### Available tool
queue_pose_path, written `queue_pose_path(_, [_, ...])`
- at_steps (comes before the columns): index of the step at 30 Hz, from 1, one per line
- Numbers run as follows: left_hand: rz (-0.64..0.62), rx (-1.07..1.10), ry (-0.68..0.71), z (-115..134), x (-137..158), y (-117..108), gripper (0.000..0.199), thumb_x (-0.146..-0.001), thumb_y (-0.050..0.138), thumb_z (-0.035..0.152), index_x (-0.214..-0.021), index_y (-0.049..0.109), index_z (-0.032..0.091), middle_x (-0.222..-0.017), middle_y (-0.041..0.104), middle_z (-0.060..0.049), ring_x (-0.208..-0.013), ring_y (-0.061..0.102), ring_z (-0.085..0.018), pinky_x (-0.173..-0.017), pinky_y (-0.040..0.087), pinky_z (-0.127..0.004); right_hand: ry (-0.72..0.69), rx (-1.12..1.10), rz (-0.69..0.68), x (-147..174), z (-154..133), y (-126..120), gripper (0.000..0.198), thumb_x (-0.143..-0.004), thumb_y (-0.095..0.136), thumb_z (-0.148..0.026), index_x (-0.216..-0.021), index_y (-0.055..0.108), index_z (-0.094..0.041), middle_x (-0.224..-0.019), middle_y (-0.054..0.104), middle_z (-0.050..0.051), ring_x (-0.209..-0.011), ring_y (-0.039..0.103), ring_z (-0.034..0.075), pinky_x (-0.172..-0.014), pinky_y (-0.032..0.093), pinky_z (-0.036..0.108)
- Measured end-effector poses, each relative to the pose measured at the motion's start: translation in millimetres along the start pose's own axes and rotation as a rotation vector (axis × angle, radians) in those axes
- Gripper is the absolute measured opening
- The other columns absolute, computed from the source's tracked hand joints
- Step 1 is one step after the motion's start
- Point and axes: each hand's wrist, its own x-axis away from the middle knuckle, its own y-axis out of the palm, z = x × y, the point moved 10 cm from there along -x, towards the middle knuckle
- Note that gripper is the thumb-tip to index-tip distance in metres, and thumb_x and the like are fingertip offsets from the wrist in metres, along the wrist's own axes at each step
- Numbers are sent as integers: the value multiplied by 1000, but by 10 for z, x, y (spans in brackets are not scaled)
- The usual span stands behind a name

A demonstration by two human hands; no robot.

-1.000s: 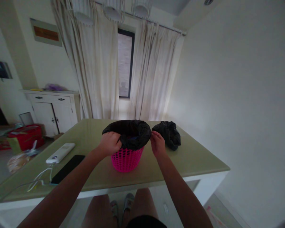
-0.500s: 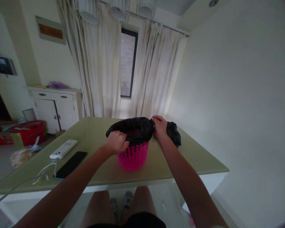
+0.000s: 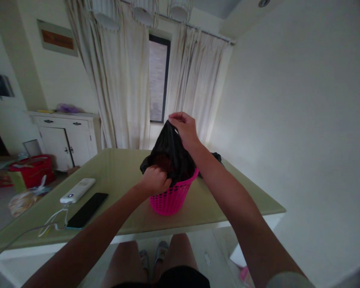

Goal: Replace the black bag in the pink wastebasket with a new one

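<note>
A pink perforated basket (image 3: 169, 199) stands on the green table (image 3: 114, 172), lined with a black plastic bag (image 3: 171, 154). My right hand (image 3: 183, 127) pinches the bag's far edge and holds it raised well above the basket's rim. At the near left rim, my left hand (image 3: 155, 181) is closed on the bag's other edge. Behind my right forearm, a second crumpled black bag (image 3: 217, 157) lies on the table, mostly hidden.
A white power bank (image 3: 77, 190) with a cable and a black phone (image 3: 87, 209) lie on the table's left part. A white cabinet (image 3: 66, 135) and a red box (image 3: 33, 169) stand at the left, and curtains (image 3: 123, 80) hang behind the table.
My right hand has pulled the bag's far edge off the rim and lifted it up high. My left hand has stayed gripping the near edge.
</note>
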Motion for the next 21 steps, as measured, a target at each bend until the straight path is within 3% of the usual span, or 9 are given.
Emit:
queue_pose_path(2, [38,12,-16,-94,57,-31,33,-97,53,30,-83,79,14,-89,80,-19,-91,78,-34,-86,58,-46,-97,-53,15,-105,-282,-160,22,-79,84,-35,-94,73,-23,-96,76,1,-93,70,17,-94,60,35])
queue_pose_path(4, [130,44,-81,-254,151,-129,33,-98,48,26,-87,76,13,-91,77,-19,-96,76,-34,-92,57,-47,-179,-63,55,-178,-484,-477,22,-81,84,-35,-95,71,-25,-96,73,0,-93,69,17,-92,60,34])
queue_pose_path(7, [474,200,-253,-589,378,-457,35,-104,41,29,-104,72,12,-98,72,-18,-102,71,-35,-95,56,-50,-215,-55,160,-208,-558,-1068,21,-80,82,-33,-94,68,-26,-93,69,-1,-89,66,16,-87,59,34])
queue_pose_path(9, [718,308,-334,-769,539,-649,39,-106,45,37,-127,67,12,-118,71,-20,-118,67,-37,-107,51,-54,-169,-79,250,-174,-474,-1407,20,-75,79,-26,-90,67,-25,-89,67,-1,-84,63,15,-82,57,32])
queue_pose_path(11, [830,347,-373,-873,589,-732,55,-105,52,44,-150,54,13,-143,62,-23,-140,56,-40,-122,41,-61,-87,-93,327,-106,-349,-1615,19,-70,75,-18,-87,67,-23,-86,67,0,-79,60,13,-78,55,30])
queue_pose_path(14, [880,366,-406,-1001,555,-759,78,-99,62,50,-165,37,15,-162,44,-25,-158,37,-44,-131,28,-68,-20,-42,365,8,-278,-1688,21,-66,72,-13,-85,70,-22,-81,66,-1,-76,59,12,-77,53,29])
queue_pose_path(17, [937,422,-407,-1158,524,-779,93,-93,70,50,-170,29,18,-167,34,-24,-162,29,-45,-133,23,-71,-56,22,315,74,-355,-1621,22,-67,75,-17,-88,71,-21,-80,66,-2,-75,60,12,-78,52,30])
queue_pose_path(21, [993,735,-302,-1338,378,-865,99,-92,75,50,-174,22,32,-171,32,-18,-156,42,-39,-125,44,-65,-62,369,155,118,-411,-1450,16,-73,74,-21,-90,73,-22,-86,71,1,-79,65,16,-82,55,37])
